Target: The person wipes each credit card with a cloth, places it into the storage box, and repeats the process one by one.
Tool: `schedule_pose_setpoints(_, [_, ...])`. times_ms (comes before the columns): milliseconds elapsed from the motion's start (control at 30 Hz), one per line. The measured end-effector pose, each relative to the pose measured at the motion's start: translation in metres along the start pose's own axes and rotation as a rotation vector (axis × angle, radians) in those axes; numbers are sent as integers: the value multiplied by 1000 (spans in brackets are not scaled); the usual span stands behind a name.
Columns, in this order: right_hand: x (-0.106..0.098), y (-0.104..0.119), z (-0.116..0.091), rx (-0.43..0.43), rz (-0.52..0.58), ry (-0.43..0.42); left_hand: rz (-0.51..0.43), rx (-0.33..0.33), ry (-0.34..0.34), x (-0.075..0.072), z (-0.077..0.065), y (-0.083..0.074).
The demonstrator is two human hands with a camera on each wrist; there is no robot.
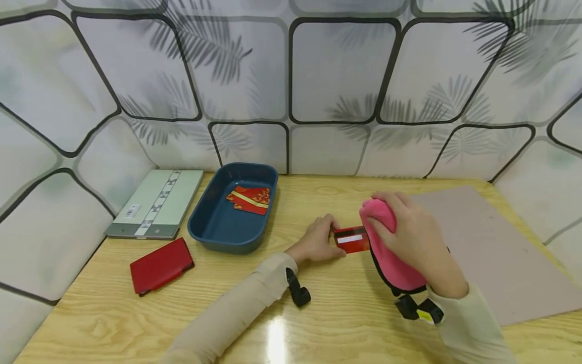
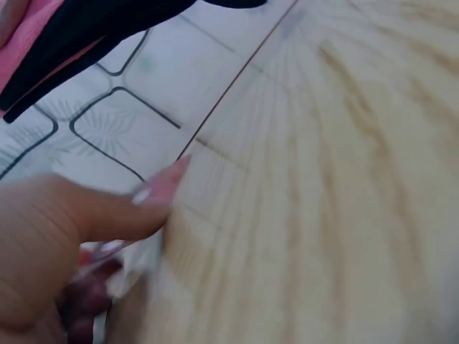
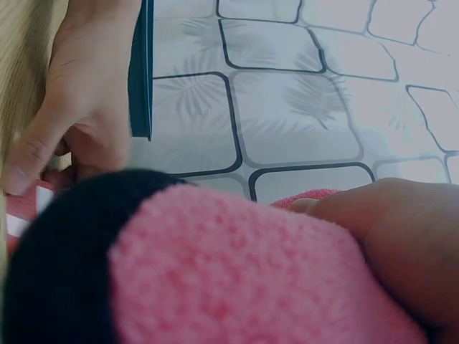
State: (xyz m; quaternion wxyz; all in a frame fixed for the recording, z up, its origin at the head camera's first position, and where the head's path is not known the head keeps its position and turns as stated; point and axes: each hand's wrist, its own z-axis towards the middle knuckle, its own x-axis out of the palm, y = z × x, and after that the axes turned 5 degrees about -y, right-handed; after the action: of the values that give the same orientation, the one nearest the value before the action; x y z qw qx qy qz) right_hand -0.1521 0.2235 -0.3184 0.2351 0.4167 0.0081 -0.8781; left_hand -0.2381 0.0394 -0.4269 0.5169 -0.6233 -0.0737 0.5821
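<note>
My left hand (image 1: 318,241) grips the left end of a red bank card (image 1: 353,239), thumb at the lower corner and fingers at the upper. The card has a dark stripe and a white strip; its right end is hidden. My right hand (image 1: 411,237) holds a fuzzy pink pad (image 1: 393,265) with a black edge, thumb pressed into its folded top. That pad overlaps the card's right end in the head view; whether they touch I cannot tell. In the right wrist view the pink pad (image 3: 237,272) hides much of the card (image 3: 27,208).
A blue basin (image 1: 223,235) holds red cards with gold patterns (image 1: 250,199). Left of it lie a pale green box-like folder (image 1: 156,202) and a red wallet-like case (image 1: 161,265). A grey mat (image 1: 495,263) covers the table's right side. Patterned cloth (image 1: 336,76) hangs behind.
</note>
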Motion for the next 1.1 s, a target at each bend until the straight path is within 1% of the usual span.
schedule_pose_setpoints(100, [0,-2,0,-3,-7,-7,-134,59,-82,1,3,4])
schedule_pose_setpoints(133, [0,-2,0,-6,-9,-12,-157,74,-122,2,4,5])
schedule_pose_setpoints(167, [0,-2,0,-7,-8,-15,-167,75,-165,1,4,6])
schedule_pose_setpoints(267, [1,-3,1,-10,-10,-26,-179,39,-275,1,3,6])
schedule_pose_setpoints(333, [1,-3,1,-9,-12,-29,-205,-7,-322,0,2,5])
schedule_pose_setpoints(367, [1,-3,1,-6,-12,-29,-230,-35,-332,0,1,3])
schedule_pose_setpoints(467, [1,-4,1,3,-17,-24,-382,-149,-325,-4,0,-8])
schedule_pose_setpoints(567, [0,-5,2,12,-19,-23,-542,-253,-315,-10,-3,-26])
schedule_pose_setpoints(600, [0,-5,2,12,-20,-23,-586,-273,-313,-12,-4,-33])
schedule_pose_setpoints(633, [-1,-5,2,12,-22,-24,-603,-280,-313,-14,-6,-39])
schedule_pose_setpoints(700, [-1,-6,2,15,-22,-27,-640,-267,-314,-16,-8,-49])
schedule_pose_setpoints(800, [-2,-6,1,26,-24,-27,-685,-215,-306,-18,-10,-58])
schedule_pose_setpoints(933, [-3,-6,1,33,-27,-30,-745,-170,-294,-18,-11,-61])
schedule_pose_setpoints(1100, [-4,-7,0,51,-41,-44,-819,-155,-303,-21,-13,-61])
